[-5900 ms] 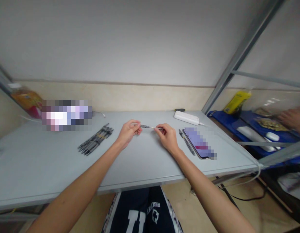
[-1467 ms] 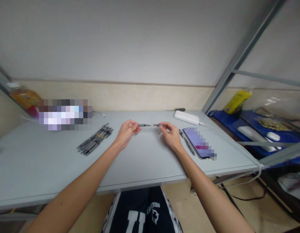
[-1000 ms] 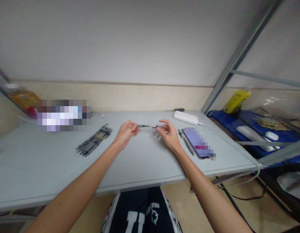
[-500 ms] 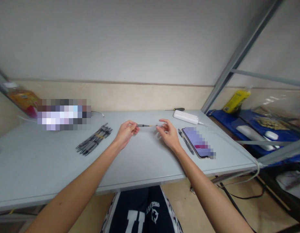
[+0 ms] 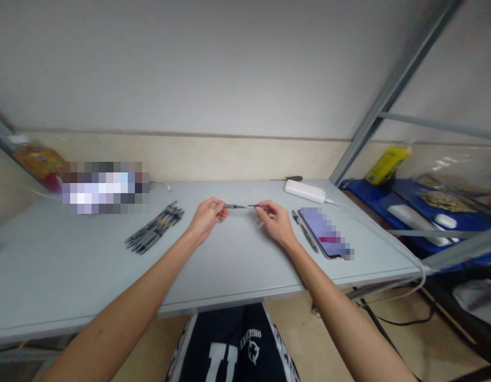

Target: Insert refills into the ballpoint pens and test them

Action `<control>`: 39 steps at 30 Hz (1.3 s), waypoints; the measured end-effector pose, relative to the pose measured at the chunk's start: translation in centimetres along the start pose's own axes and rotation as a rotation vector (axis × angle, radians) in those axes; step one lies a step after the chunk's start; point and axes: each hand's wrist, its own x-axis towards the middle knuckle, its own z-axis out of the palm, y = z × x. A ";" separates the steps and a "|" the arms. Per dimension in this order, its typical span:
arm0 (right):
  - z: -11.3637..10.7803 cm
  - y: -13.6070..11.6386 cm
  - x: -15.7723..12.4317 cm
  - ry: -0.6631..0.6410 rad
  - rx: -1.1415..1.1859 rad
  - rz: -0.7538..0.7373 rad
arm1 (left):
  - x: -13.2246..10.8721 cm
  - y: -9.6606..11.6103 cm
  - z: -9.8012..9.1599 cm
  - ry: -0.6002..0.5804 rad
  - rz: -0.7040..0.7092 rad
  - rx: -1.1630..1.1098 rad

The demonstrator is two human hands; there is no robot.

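Observation:
My left hand (image 5: 209,215) pinches a grey pen (image 5: 230,206) level above the table, its narrow end pointing right with a thin yellowish bit at the tip. Facing it, my right hand (image 5: 274,215) has thumb and fingers closed on a slim dark pen part (image 5: 252,205). The two pieces lie almost end to end; I cannot tell whether they touch. Left of my left hand lies a bundle of several grey pens (image 5: 155,228) with a tan band round it. A single grey pen (image 5: 305,231) rests to the right of my right hand.
A phone (image 5: 323,231) lies beside the single pen. Behind it are a white power strip (image 5: 304,191) and a screwdriver (image 5: 293,179). At the back left stand a bottle (image 5: 41,164) and a blurred bright screen (image 5: 102,188). A metal frame (image 5: 373,122) borders the right side.
My right fingers have curled in closer, and the dark part now sticks out leftward from them. The yellowish length seen between the hands is shorter. My left hand has hardly moved.

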 end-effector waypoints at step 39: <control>-0.3 -0.4 0.3 -0.085 0.661 0.402 | -1.1 -0.1 1.0 -0.383 -0.143 0.183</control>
